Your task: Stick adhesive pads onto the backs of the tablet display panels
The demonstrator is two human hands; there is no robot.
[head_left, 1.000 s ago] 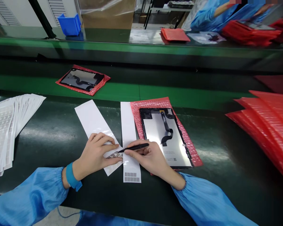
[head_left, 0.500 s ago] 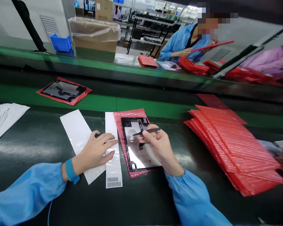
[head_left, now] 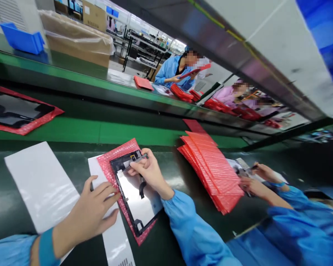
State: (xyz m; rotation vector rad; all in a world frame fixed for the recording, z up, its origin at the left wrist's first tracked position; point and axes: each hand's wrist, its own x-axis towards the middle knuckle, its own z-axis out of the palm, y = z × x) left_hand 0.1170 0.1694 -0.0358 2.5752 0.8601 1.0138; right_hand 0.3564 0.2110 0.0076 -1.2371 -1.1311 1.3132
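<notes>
A tablet panel (head_left: 135,201) with a silver back and a black flex cable lies on a red bubble-wrap sheet (head_left: 115,155) on the dark bench. My right hand (head_left: 148,171) pinches black tweezers (head_left: 134,162), their tip at the panel's top edge. My left hand (head_left: 93,214) lies with fingers spread on the white backing strips, its fingertips touching the panel's left edge. One narrow white strip (head_left: 115,240) runs under that hand.
A wider white strip (head_left: 41,184) lies to the left. A stack of red bubble-wrap sheets (head_left: 211,170) sits to the right. A neighbour's hands (head_left: 255,181) in blue sleeves work beyond it. Another panel on red wrap (head_left: 13,111) rests on the green conveyor. People sit opposite.
My right hand carried the tweezers from the sticker strip up to the panel's top edge. My left hand slid right to the panel's edge. The view swung right and tilted.
</notes>
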